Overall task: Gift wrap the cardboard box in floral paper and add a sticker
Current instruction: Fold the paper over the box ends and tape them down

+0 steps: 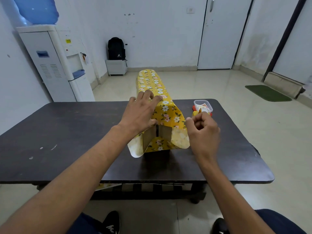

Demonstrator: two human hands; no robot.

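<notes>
A long cardboard box (pixel 163 132) lies lengthwise on the dark table (pixel 67 132), covered in yellow floral paper (pixel 157 86). Its near end shows bare brown cardboard, with the bottom flap of paper folded up and the side flaps sticking out. My left hand (pixel 141 114) rests flat on the top left of the wrapped box with fingers spread, the thumb at the near edge. My right hand (pixel 202 130) hovers beside the right paper flap with fingers curled; whether it pinches something small cannot be made out.
A clear plastic container (pixel 203 105) with small items stands at the table's far right, orange and yellow objects (pixel 195 111) beside it. A floral paper scrap (pixel 108 185) lies on the shelf under the table. A water dispenser (pixel 55 65) stands far left.
</notes>
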